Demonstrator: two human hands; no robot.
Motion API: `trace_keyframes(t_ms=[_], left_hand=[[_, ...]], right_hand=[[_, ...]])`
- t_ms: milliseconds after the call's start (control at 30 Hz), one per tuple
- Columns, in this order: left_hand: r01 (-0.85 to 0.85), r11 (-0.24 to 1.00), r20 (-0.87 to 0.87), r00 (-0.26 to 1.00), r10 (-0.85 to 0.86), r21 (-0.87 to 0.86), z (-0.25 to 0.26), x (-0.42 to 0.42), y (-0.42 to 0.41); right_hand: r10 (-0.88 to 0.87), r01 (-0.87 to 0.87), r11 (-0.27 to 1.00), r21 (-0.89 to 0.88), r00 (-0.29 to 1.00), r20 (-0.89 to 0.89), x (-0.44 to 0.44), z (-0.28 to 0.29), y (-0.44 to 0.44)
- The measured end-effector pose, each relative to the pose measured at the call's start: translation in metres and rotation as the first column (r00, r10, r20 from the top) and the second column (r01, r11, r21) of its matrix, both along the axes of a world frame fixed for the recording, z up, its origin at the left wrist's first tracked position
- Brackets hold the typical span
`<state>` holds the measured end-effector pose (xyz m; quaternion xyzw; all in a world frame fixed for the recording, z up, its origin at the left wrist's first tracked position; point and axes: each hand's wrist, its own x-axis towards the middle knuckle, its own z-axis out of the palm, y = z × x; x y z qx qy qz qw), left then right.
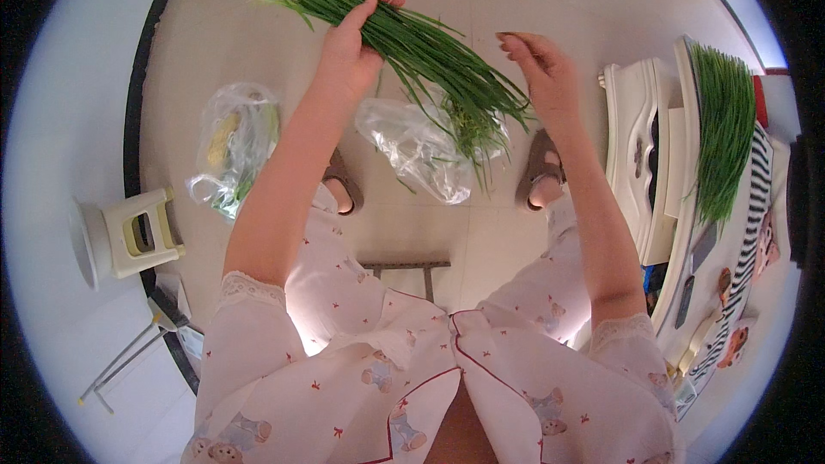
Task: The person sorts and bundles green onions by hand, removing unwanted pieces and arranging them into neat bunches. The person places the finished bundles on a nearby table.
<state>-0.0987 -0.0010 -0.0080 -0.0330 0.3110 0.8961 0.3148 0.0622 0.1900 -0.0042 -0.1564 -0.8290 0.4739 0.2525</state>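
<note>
My left hand [351, 45] is closed around a bunch of long green chives [425, 42], held slantwise above the floor. The bunch's lower end points right, towards my right hand [548, 74]. That hand is beside the stalk ends, its fingertips drawn together; whether something thin and brownish is pinched there is unclear. Beneath the bunch, a clear plastic bag [419, 148] lies on the floor between my feet, with loose chive trimmings [474, 132] over it.
Another plastic bag [242, 122] with produce stands on the floor at left, near a cream plastic stool [145, 232]. At right, a pile of chives [725, 129] lies on top of a white cabinet [631, 142], with a dark remote control [685, 301] and a striped cloth [751, 225].
</note>
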Motion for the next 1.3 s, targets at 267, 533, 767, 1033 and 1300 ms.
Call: trace_keyframes(t_ms=[267, 533, 767, 1033, 1300], left_hand=[[0.093, 0.994, -0.042, 0.995, -0.095, -0.05, -0.005, 0.021, 0.013], [0.165, 0.986, -0.037, 0.986, -0.164, 0.032, -0.006, 0.004, -0.004], [0.305, 0.951, -0.08, 0.951, -0.3, 0.057, 0.015, 0.002, -0.009], [0.338, 0.94, -0.116, 0.936, -0.333, 0.034, 0.019, 0.011, -0.011], [0.26, 0.962, -0.135, 0.96, -0.247, 0.088, 0.01, -0.009, -0.023]], right_hand=[[0.109, -0.106, 0.993, -0.047, 0.991, 0.081, -0.002, 0.009, -0.023], [0.153, -0.129, 0.986, -0.108, 0.953, 0.262, -0.002, -0.013, 0.009], [0.226, -0.159, 0.97, -0.183, 0.869, 0.44, 0.005, -0.022, 0.02], [0.316, -0.247, 0.852, -0.462, 0.945, 0.078, 0.008, 0.018, -0.002], [0.331, -0.295, 0.917, -0.268, 0.938, 0.1, 0.029, 0.021, -0.016]])
